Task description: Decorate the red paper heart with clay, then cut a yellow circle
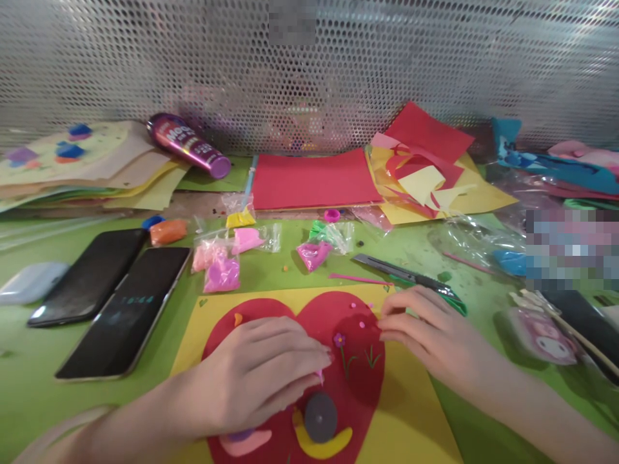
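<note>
A red paper heart (309, 335) lies on a yellow sheet (425, 419) before me. My left hand (261, 367) is over the heart's left half, fingers closed, with a small pink piece of clay (320, 376) at the fingertips. My right hand (425, 328) is at the heart's upper right edge, fingers pinched together; anything in them is hidden. On the heart are a purple clay flower (340, 339) with a green stem, green grass (372, 357), pink dots (362, 325), a dark grey disc (320, 417) over a yellow curved piece (333, 446), and a pink shape (251, 443).
Clay packets (222, 274) lie beyond the heart. A utility knife (403, 274) lies by green-handled scissors (454, 299) near my right hand. Two phones (91, 277) are at left. Red paper (314, 180), paper scraps (425, 183) and a purple tube (188, 145) line the back.
</note>
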`<state>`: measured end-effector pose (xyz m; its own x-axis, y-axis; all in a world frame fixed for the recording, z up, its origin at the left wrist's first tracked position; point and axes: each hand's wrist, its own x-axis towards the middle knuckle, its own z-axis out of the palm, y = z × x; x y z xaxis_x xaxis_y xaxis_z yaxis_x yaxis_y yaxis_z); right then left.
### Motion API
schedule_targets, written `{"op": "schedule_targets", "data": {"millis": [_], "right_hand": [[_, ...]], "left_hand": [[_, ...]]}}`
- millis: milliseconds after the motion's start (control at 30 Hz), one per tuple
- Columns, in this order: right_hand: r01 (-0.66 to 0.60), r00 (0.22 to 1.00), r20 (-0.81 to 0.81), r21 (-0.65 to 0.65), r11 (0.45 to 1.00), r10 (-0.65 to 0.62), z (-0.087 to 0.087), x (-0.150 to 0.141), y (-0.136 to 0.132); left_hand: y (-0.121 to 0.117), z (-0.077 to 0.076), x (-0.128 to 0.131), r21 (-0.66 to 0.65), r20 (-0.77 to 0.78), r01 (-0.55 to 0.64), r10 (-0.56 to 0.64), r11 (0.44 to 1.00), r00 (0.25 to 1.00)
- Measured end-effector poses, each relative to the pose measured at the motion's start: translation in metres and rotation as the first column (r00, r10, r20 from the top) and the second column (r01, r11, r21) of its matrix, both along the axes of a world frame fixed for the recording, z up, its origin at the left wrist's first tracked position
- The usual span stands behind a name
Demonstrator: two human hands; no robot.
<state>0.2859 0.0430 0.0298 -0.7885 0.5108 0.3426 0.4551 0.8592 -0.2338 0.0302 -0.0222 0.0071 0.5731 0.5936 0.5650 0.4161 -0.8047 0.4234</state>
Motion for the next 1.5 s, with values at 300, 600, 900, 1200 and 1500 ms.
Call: {"op": "schedule_targets", "data": {"millis": [300,600,900,1200,1500], "right_hand": [[0.025,1.000,0.007,-0.095,0.995,-0.024,-0.005,0.001,0.000],[-0.033,0.997,0.078,0.067,0.997,0.028,-0.016,0.005,0.005],[0.033,0.997,-0.075,-0.016,0.999,-0.035,0.008,0.006,0.007],[0.137,0.988,-0.080,0.114,0.984,-0.129,0.003,-0.005,0.011],[0.047,0.987,0.144,0.161,0.986,-0.071,-0.016,-0.023,0.015]], "left_hand": [[0.000,0.001,-0.001,0.010,-0.026,-0.011,0.011,1.000,1.000],[-0.001,0.001,0.000,0.003,-0.012,-0.004,0.004,1.000,1.000],[0.000,0.000,-0.001,0.002,-0.027,-0.005,0.005,1.000,1.000],[0.001,0.001,0.000,-0.012,-0.009,0.004,-0.004,1.000,1.000],[0.003,0.003,0.001,0.003,0.008,-0.011,0.011,1.000,1.000]]}}
